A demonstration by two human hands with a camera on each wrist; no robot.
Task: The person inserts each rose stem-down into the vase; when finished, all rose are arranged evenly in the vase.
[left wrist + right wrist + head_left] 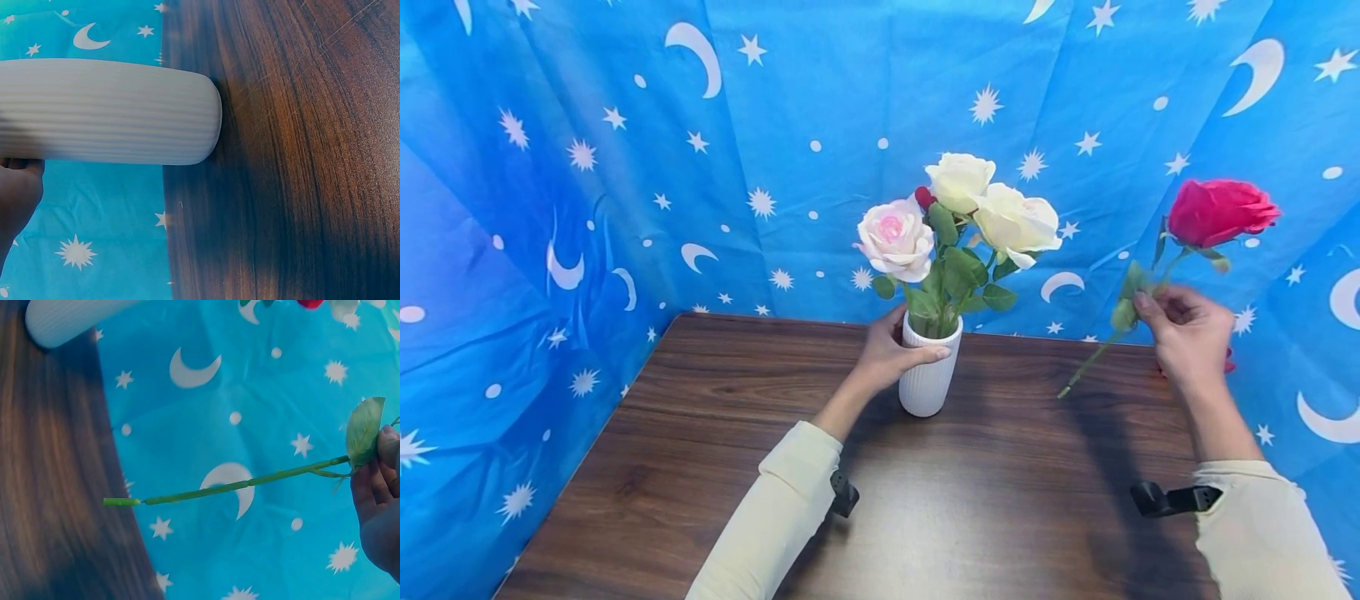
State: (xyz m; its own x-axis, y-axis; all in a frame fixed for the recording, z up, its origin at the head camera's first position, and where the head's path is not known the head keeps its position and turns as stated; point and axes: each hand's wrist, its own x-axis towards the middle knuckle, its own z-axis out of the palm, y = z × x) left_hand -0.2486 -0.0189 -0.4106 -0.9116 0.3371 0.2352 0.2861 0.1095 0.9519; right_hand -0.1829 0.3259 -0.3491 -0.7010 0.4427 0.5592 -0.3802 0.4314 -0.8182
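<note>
A white ribbed vase [929, 375] stands upright near the back of the table, and my left hand [891, 350] grips it just below the rim, thumb across the front. In it are a pale pink rose [895, 237], two cream roses [1017, 223] and a bit of a red bloom [924, 197] behind them. To the right, my right hand [1193, 329] pinches a red rose [1223, 213] by its stem beside the leaves. The rose's green stem [250, 482] slants down toward the vase side, its cut end over the table in the head view.
The dark wood table [1000, 508] ends at a blue cloth [820, 100] with moons and stars, which hangs behind and at both sides. Something red [1228, 362] shows partly behind the right wrist. Each wrist carries a black camera mount [1172, 498].
</note>
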